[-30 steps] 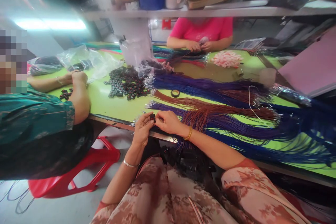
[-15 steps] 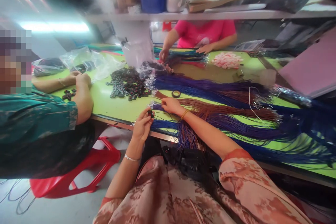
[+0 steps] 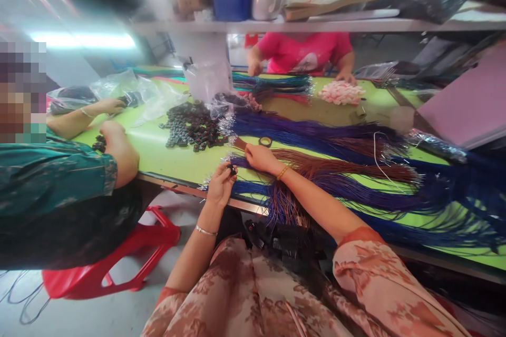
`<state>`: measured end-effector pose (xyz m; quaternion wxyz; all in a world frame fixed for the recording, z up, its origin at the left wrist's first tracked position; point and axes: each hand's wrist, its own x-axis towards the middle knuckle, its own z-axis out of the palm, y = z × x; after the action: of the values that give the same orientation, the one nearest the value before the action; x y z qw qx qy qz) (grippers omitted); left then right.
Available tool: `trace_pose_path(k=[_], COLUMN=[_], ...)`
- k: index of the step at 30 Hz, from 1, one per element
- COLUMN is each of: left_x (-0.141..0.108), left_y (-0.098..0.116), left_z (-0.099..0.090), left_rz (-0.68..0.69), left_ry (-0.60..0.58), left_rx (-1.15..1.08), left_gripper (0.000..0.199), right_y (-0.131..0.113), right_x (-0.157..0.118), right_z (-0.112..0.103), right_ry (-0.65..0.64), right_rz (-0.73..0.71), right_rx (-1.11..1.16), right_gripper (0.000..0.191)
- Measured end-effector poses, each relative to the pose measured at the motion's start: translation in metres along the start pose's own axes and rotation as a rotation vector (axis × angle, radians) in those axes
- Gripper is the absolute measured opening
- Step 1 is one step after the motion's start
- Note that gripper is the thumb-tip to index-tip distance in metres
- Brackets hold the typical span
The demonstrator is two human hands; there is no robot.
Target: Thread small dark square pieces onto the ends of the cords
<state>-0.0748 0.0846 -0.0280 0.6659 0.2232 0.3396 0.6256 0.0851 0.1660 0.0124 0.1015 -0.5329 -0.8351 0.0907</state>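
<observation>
My left hand (image 3: 221, 185) is closed in a pinch on a small black plastic connector housing (image 3: 231, 169), held above the table's front edge. Just to its right, my right hand (image 3: 260, 158) has its fingers curled onto the brown wires (image 3: 239, 143) near their left ends. The fingertips hide how many strands they grip. Blue wires (image 3: 247, 187) with silvery terminals run beneath and in front of both hands. A heap of black connector housings (image 3: 195, 124) lies beyond my left hand.
A roll of black tape (image 3: 265, 141) lies behind my right hand. More blue and purple bundles (image 3: 308, 129) stretch rightward. Co-workers sit left and opposite, near plastic bags (image 3: 152, 100) and pale pink pieces (image 3: 342, 92). A shelf (image 3: 356, 23) crosses above; a red stool (image 3: 130, 253) stands left.
My left hand has moved slightly right and up with the connector housing, closer to my right hand. The left co-worker's hands have parted, one reaching toward the bags. The opposite co-worker's hands have shifted right.
</observation>
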Motion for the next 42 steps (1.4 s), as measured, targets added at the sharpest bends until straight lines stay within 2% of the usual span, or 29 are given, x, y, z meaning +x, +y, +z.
trace_pose_path(k=[3,7,12,16,24,31,42], left_x=[-0.001,-0.002,-0.001,-0.001,0.0,0.001,0.002], left_y=[0.001,0.001,-0.001,-0.002,-0.003,-0.004,-0.005], left_z=[0.001,0.001,-0.001,0.0,-0.001,-0.004,-0.004], left_rz=[0.003,0.001,0.004,0.025,0.04,0.06,0.071], left_ry=[0.007,0.012,0.011,0.02,0.014,-0.026,-0.005], left_rx=[0.011,0.024,0.013,-0.008,-0.006,0.043,0.061], left_gripper=[0.022,0.025,0.025,0.022,0.02,0.021,0.025], right_y=[0.002,-0.002,-0.014,-0.024,-0.031,-0.032,-0.033], right_x=[0.002,0.006,0.004,-0.009,-0.036,-0.038,-0.04], right_z=[-0.006,-0.008,-0.004,-0.003,-0.005,-0.004,-0.005], right_ry=[0.041,0.029,0.1,0.089,0.118,0.067,0.08], right_rz=[-0.043,-0.046,-0.179,-0.241,-0.157,-0.151,-0.14], right_rx=[0.065,0.144,0.453,0.596,0.525,0.453,0.406], right_gripper=[0.017,0.014,0.013,0.012,0.024,0.02,0.018])
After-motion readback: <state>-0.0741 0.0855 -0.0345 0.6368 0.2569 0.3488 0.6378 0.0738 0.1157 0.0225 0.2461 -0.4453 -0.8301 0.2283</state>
